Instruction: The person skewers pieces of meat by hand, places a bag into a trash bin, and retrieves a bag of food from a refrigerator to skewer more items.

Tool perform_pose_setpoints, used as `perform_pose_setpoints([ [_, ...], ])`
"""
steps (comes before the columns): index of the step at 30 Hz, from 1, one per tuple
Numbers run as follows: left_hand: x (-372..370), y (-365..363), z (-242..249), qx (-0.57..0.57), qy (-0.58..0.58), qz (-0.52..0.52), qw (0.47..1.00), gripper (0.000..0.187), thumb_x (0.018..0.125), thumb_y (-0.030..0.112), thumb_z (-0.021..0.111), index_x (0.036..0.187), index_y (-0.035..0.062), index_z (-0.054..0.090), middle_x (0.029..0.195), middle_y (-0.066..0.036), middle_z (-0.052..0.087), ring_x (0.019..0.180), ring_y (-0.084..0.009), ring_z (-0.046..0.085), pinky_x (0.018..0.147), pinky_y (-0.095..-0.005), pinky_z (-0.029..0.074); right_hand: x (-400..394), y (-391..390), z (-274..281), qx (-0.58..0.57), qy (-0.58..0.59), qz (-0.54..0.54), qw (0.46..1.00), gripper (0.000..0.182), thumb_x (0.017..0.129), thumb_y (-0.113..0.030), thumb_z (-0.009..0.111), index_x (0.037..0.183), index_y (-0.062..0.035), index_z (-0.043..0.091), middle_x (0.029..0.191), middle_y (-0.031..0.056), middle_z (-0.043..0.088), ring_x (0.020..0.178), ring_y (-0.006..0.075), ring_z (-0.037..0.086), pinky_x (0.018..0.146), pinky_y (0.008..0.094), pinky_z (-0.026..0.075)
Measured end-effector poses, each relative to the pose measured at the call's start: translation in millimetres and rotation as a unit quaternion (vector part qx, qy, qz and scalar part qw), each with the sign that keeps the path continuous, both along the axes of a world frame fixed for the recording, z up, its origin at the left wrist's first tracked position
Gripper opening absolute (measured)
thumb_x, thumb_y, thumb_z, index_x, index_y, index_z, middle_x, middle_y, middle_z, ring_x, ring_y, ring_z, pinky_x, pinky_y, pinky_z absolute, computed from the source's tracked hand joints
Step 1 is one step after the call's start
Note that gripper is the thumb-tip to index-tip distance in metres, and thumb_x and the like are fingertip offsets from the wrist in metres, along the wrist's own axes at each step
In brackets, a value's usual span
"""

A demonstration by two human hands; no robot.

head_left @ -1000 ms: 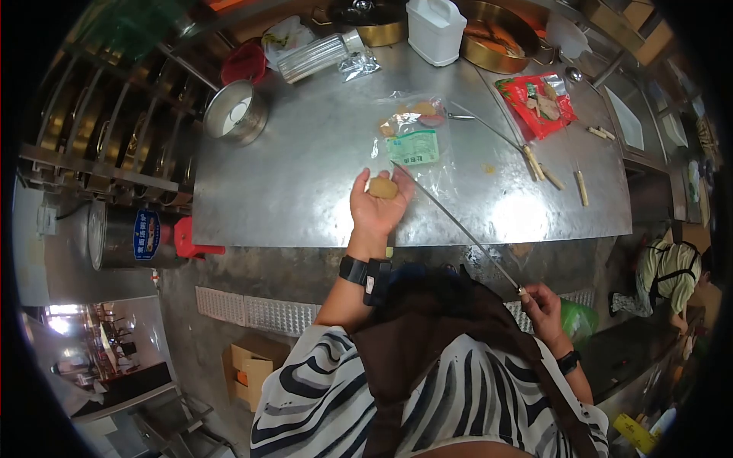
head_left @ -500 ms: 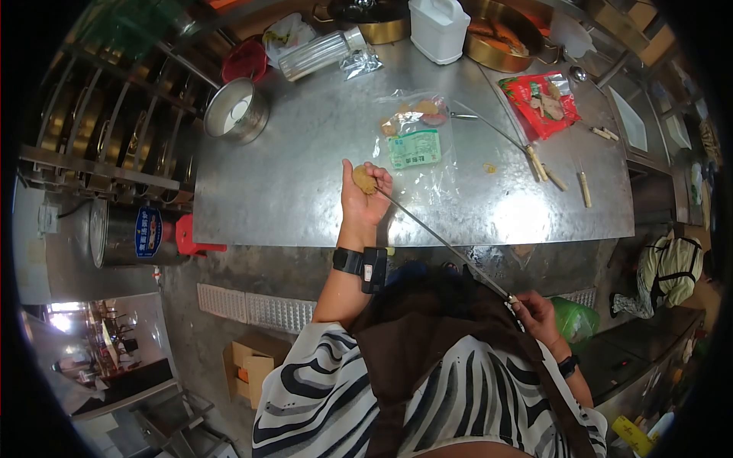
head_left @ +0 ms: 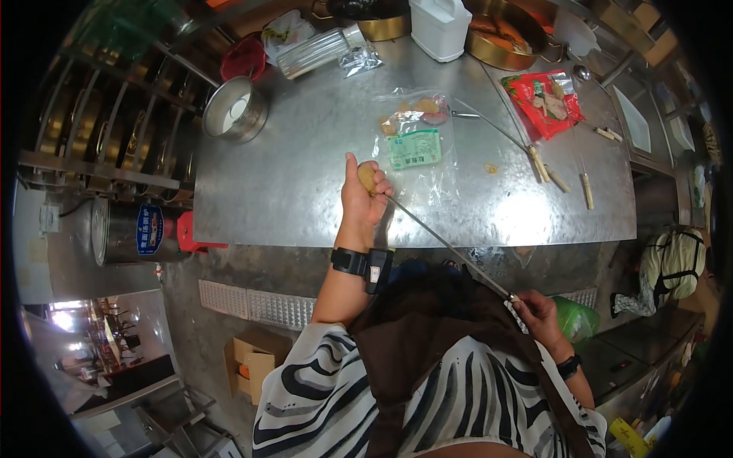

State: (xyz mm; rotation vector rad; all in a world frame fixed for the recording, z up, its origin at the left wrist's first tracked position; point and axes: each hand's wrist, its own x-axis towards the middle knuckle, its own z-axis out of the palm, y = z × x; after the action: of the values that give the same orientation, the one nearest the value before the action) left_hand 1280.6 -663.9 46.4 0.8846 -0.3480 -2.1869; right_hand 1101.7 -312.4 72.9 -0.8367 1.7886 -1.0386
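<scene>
My left hand [head_left: 365,192] is closed around a tan, rounded piece of food [head_left: 366,179] above the table's front edge. A long thin metal skewer [head_left: 443,241] runs from that hand down to the right. My right hand [head_left: 537,313] grips the skewer's handle end, near my body. Beyond my left hand lies a clear plastic bag [head_left: 437,172] with a green-labelled packet [head_left: 414,149] and several tan pieces. More skewers with pale wooden handles [head_left: 538,164] lie at the right, beside a red packet [head_left: 544,103] holding pieces of food.
On the steel table [head_left: 305,183] are a metal pot [head_left: 235,111], a glass jar [head_left: 313,53], a white jug [head_left: 439,29] and a brass pan [head_left: 505,38]. A red stool [head_left: 191,233] stands left. At the right another person [head_left: 672,267] is bent over.
The fingers of my left hand have closed further around the tan piece, covering more of it and the skewer's tip. My right hand has barely moved.
</scene>
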Motion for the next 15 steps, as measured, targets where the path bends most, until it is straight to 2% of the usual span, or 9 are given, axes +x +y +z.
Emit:
perform_pose_setpoints([
  [4,-6.3,3.8,4.0,-0.023,-0.034,-0.009,0.999,0.048,0.088,0.054,0.039,0.076,0.0093,0.048,0.056,0.002,0.037,0.046,-0.0095,0.033,0.049,-0.0245,0.032,-1.8,-2.1,6.3,0.006,-0.001,-0.004,1.000,0.010,0.083,-0.006,0.060,0.089,0.0013,0.059,0.076,0.0026,0.059,0.073,0.0063,0.053,0.065,0.0223,0.044],
  [7,-12.3,8.9,3.6,-0.020,-0.043,-0.018,0.999,0.049,0.089,0.055,0.037,0.077,0.0093,0.047,0.056,0.002,0.036,0.047,-0.0099,0.031,0.052,-0.0259,0.032,-1.8,-2.3,8.8,0.016,0.040,0.012,0.999,0.010,0.082,-0.005,0.061,0.090,0.0011,0.060,0.075,0.0037,0.060,0.072,0.0070,0.054,0.065,0.0226,0.045],
  [15,-30.3,20.9,3.7,-0.018,-0.044,0.021,0.999,0.053,0.088,0.059,0.032,0.078,0.0092,0.047,0.057,0.002,0.033,0.049,-0.0115,0.030,0.056,-0.0285,0.034,5.3,3.0,-2.1,0.007,0.051,-0.002,0.999,0.013,0.081,-0.008,0.063,0.089,0.0013,0.060,0.077,0.0063,0.061,0.072,0.0089,0.055,0.065,0.0235,0.044],
])
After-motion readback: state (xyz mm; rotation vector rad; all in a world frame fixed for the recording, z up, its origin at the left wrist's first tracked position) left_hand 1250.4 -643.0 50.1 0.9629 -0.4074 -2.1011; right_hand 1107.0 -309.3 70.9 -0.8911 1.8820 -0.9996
